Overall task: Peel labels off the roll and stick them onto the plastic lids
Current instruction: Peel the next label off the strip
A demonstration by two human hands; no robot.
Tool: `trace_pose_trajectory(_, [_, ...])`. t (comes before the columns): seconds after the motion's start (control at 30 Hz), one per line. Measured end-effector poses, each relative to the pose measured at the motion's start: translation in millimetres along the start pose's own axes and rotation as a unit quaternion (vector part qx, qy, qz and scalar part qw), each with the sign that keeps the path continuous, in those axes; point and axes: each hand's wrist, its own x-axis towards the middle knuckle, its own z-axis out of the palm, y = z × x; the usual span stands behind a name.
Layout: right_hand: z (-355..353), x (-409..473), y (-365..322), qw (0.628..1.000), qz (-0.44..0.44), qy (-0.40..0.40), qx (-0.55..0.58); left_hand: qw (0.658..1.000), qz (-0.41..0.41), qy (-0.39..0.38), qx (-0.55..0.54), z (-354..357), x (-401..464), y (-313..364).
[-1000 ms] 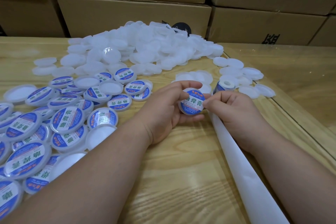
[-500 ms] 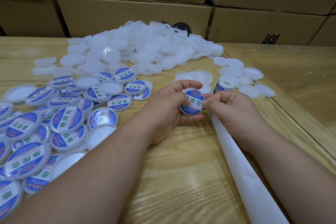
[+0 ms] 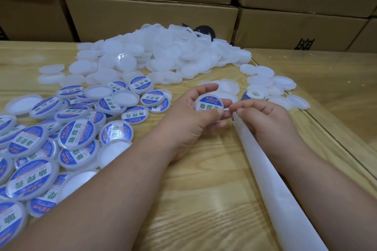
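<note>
While both hands meet above the middle of the wood, the scene sorts by size as follows.

Cartons: brown corrugated cardboard boxes (image 3: 155, 16) stacked along the far edge, flat-faced, with dark print on those at the right.

Surface: pale wood surface (image 3: 193, 199) with strong grain; a glossy transparent sheet covers its right part.

Backing strip: long, matte white paper band (image 3: 271, 185) lying on the surface, its long axis running from the near right corner up and away toward the right hand.

Unlabelled pile: translucent white plastic lids (image 3: 163, 53), round and shallow, heaped at the far centre, with a few scattered at the right.

Labelled group: lids with glossy round blue-and-white stickers (image 3: 75, 134) lying overlapped at the left, print facing up.

Left hand: left hand (image 3: 191, 120) curls around a round plastic lid (image 3: 209, 105), thumb across its lower edge, fingers behind it.

Held lid: raised just above the surface between the two hands, label face tilted toward the camera, text upright.

Right hand: right hand (image 3: 265, 116) with fingers curled, thumb and forefinger pinching a small white edge at the lid's right rim.

Label roll: small roll (image 3: 254, 95) with a white core, just beyond the right hand, core opening facing up.
</note>
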Motion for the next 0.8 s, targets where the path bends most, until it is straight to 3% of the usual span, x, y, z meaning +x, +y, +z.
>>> trace_pose_trajectory(0.23, [-3,3,3,1.000,0.006,0.017,0.004,0.999,-0.006,0.041,0.007,3,-1,7])
trace_pose_trajectory(0.63, [-3,4,4,1.000,-0.007,0.026,-0.002,0.998,-0.008,0.029,0.055,1,0,1])
trace_pose_trajectory(0.8, [-2,4,4,1.000,-0.011,0.027,-0.001,0.998,-0.044,0.037,-0.001,4,0,11])
